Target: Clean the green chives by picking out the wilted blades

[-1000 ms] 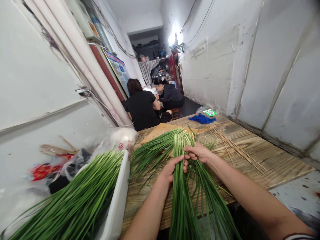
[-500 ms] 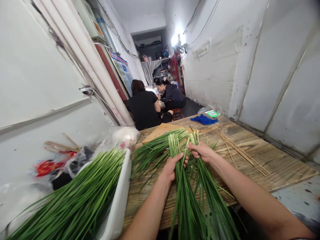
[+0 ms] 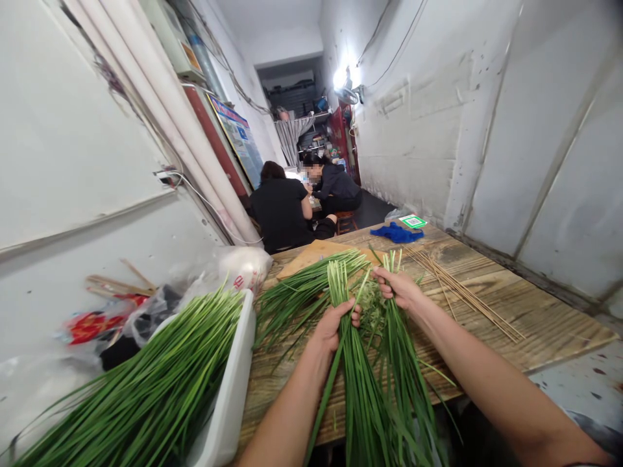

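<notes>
My left hand (image 3: 341, 321) is closed round a bunch of garlic chives (image 3: 363, 383), just below the pale stem ends, which point away from me. To its right, my right hand (image 3: 396, 288) is wrapped round a second, thinner bunch of chives (image 3: 406, 363). The green leaves of both bunches hang down over the near table edge. One pale stalk (image 3: 363, 285) leans out from the left bunch toward my right fingers; whether they touch it I cannot tell. Loose trimmings (image 3: 372, 311) lie between the bunches. A further pile of chives (image 3: 311, 279) rests on the table beyond my left hand.
On the left, a white bin (image 3: 238, 383) is heaped with chives. Thin sticks (image 3: 467, 295) and a blue cloth (image 3: 396, 232) lie on the wooden table (image 3: 535, 305), with a board (image 3: 304, 258) at its far side. Two people (image 3: 282, 207) sit beyond it.
My right hand has shifted slightly right with its bunch, widening the gap between the two bunches. My left hand stays nearly in place, its bunch's leaves spreading a little left.
</notes>
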`<state>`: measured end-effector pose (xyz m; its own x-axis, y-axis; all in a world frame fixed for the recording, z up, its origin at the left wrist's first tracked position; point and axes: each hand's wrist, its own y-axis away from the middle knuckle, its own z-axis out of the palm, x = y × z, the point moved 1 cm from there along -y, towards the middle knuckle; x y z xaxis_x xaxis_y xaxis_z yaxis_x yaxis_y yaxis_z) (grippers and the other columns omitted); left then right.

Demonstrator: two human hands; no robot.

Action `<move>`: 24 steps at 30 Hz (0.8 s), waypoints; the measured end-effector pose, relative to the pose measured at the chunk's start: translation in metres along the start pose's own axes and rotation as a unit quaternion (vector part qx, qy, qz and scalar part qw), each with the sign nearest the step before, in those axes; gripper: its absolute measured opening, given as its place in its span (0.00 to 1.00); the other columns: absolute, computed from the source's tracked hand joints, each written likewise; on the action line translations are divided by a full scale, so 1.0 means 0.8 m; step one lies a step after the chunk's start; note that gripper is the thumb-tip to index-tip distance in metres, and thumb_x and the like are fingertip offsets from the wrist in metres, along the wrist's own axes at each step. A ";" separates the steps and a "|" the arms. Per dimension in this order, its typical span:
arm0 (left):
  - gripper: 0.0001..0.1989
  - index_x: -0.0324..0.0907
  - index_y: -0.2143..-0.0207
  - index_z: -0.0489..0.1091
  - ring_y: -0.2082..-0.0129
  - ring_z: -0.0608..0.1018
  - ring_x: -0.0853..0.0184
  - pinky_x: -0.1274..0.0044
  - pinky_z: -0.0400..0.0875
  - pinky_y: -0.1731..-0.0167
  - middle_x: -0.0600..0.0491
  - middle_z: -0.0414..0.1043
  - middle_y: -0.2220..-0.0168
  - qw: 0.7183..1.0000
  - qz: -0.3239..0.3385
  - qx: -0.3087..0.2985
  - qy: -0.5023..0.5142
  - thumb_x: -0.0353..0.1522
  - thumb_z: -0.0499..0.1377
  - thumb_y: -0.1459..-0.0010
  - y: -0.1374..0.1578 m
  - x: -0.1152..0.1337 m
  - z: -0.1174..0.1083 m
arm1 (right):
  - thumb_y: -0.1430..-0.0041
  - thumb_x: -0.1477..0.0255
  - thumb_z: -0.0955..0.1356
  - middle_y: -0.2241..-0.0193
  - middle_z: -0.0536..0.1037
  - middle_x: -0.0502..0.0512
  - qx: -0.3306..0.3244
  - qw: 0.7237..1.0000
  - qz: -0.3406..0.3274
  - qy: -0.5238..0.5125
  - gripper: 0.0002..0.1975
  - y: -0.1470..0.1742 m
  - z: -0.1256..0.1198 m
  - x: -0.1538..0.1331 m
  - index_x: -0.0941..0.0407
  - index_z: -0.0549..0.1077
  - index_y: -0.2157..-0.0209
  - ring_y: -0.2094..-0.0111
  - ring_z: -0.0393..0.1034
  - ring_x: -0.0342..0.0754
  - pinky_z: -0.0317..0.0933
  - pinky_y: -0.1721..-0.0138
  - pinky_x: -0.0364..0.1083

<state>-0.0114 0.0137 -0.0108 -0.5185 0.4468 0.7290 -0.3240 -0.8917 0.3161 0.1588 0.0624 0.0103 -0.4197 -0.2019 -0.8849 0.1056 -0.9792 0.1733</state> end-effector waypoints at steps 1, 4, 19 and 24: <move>0.10 0.35 0.74 0.66 0.82 0.67 0.79 0.85 0.63 0.82 0.55 0.67 0.78 1.000 -0.005 -0.003 0.003 0.29 0.67 0.53 0.000 0.000 0.000 | 0.55 0.69 0.74 0.86 0.60 0.41 -0.018 1.000 -0.003 0.003 0.14 0.001 0.001 -0.001 0.59 0.66 0.78 0.88 0.47 0.32 0.41 0.91 0.34; 0.10 0.35 0.75 0.66 0.83 0.66 0.79 0.85 0.63 0.82 0.56 0.66 0.79 1.000 -0.017 -0.006 0.000 0.29 0.66 0.52 -0.001 0.000 -0.002 | 0.61 0.68 0.77 0.88 0.57 0.39 -0.045 0.998 -0.013 0.031 0.19 0.006 0.003 -0.001 0.58 0.63 0.80 0.88 0.47 0.32 0.41 0.90 0.34; 0.11 0.35 0.74 0.67 0.85 0.67 0.77 0.84 0.62 0.84 0.55 0.68 0.80 0.996 0.015 0.044 -0.077 0.32 0.67 0.54 -0.005 -0.001 -0.003 | 0.61 0.69 0.74 0.91 0.56 0.39 -0.042 0.996 -0.039 0.068 0.17 0.009 0.007 0.001 0.57 0.61 0.82 0.90 0.46 0.33 0.41 0.90 0.36; 0.12 0.36 0.74 0.64 0.86 0.65 0.79 0.85 0.59 0.84 0.58 0.64 0.81 0.999 -0.010 -0.031 -0.035 0.32 0.66 0.52 -0.002 0.002 -0.003 | 0.59 0.72 0.71 0.93 0.56 0.40 -0.002 0.994 -0.067 0.082 0.12 0.003 0.005 0.005 0.56 0.63 0.81 0.90 0.46 0.34 0.40 0.90 0.36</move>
<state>-0.0139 0.0161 -0.0114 -0.4557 0.4573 0.7637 -0.3830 -0.8752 0.2955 0.1536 0.0591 0.0086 -0.2776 -0.0622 -0.9587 0.0625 -0.9970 0.0466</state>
